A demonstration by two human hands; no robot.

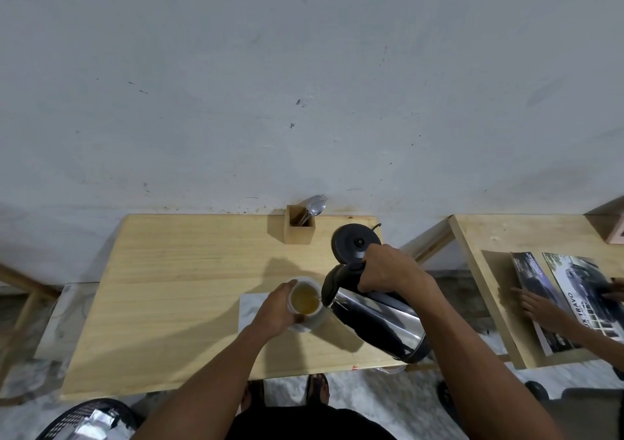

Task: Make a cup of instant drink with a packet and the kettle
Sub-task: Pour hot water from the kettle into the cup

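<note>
At centre frame, the right hand [388, 267] grips the black handle of a tilted stainless-steel kettle [374, 318], its spout touching the rim of a white cup [305, 299] holding yellowish liquid. The left hand [275, 308] wraps around the cup's left side on the light wooden table [169, 287].

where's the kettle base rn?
Head view: the kettle base sits on the wooden table near its far right corner, just right of the wooden utensil holder and behind the right hand tilting the kettle.
</note>
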